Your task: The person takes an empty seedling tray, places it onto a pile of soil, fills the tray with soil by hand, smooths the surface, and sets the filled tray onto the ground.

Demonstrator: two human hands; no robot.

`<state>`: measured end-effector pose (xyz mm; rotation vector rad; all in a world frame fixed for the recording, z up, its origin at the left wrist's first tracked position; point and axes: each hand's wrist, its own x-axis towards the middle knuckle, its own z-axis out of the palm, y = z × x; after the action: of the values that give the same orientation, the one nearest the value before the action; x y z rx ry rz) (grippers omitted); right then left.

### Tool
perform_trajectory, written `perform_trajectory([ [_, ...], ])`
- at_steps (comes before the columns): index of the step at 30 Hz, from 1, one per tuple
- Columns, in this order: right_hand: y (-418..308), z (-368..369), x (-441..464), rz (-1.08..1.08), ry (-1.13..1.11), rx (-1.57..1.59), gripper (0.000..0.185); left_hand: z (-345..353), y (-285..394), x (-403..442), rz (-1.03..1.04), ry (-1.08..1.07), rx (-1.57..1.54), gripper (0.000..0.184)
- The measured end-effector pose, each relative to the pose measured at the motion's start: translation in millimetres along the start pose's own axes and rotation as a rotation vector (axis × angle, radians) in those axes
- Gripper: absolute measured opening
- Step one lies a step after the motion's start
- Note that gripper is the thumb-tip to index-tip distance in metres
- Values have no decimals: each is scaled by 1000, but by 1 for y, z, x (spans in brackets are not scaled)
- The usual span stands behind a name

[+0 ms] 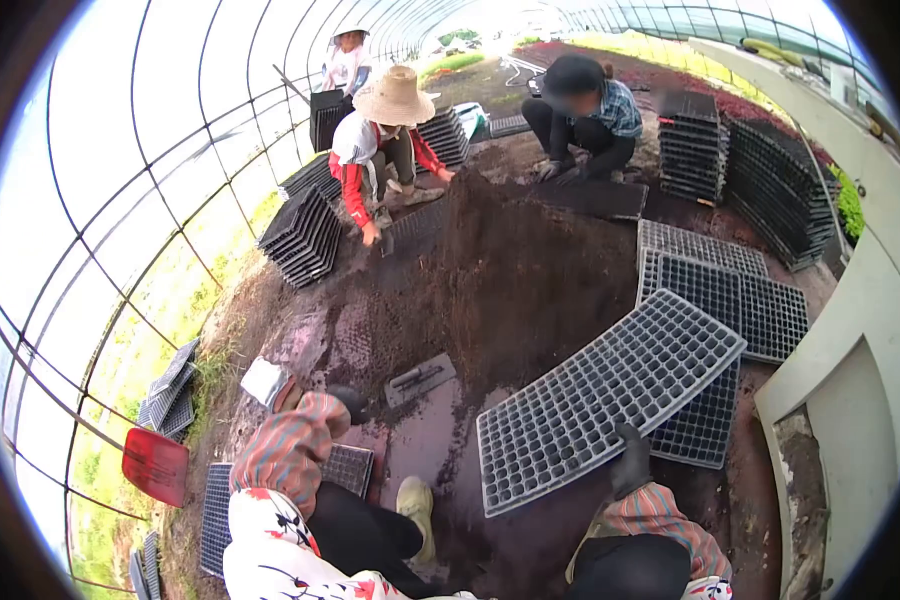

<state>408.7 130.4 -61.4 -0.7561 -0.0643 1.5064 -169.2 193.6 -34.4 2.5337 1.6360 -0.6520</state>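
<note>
My right hand [631,462], in a dark glove, grips the lower right edge of an empty seedling tray [605,405], which is tilted over other trays. My left hand [348,402], also dark-gloved, is near my left knee, partly hidden by the sleeve; its fingers are not clear. A flat metal trowel [420,380] lies on the ground just right of my left hand. Beyond it rises a heap of dark soil [515,280]. Under the held tray, another black tray [698,420] rests on the ground.
More trays [775,318] lie at the right. Tray stacks [692,150] stand at the back. Several people crouch or stand beyond the soil, one in a straw hat [396,97]. A red shovel blade [155,466] is at the left, a tray [215,520] beside my left leg.
</note>
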Motion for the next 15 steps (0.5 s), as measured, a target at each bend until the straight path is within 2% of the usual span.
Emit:
perform_trajectory([
  [1,1,-5,3,-6,-9,-6,28,-19,25,-4,-92,-178,-36,42],
  [2,3,-13,10,1,-27,-56,34,-8,35,-5,-123,-224,-99,41],
  [3,8,-26,18,12,-44,-112,40,17,40,-4,-133,-224,-167,40],
  [5,18,-60,44,74,-21,-130,37,84,49,12,-139,-194,-309,39],
  [7,23,-65,57,238,76,-42,29,171,48,53,-152,-124,-445,38],
  [8,18,-82,69,425,138,-180,31,195,54,64,-146,-95,-470,37],
  [10,13,-87,79,533,120,-174,32,34,117,51,-16,-84,-379,46],
  [11,15,-86,86,610,97,-145,33,19,130,52,-32,-77,-393,46],
  [12,28,-86,89,436,88,-154,37,11,138,54,-27,-102,-368,47],
  [13,33,-88,94,437,84,-172,37,8,141,59,-18,-128,-345,49],
  [14,36,-91,99,541,69,-191,39,5,144,65,39,-265,-272,55],
  [15,40,-96,103,647,56,-209,42,14,146,66,34,-260,-287,55],
])
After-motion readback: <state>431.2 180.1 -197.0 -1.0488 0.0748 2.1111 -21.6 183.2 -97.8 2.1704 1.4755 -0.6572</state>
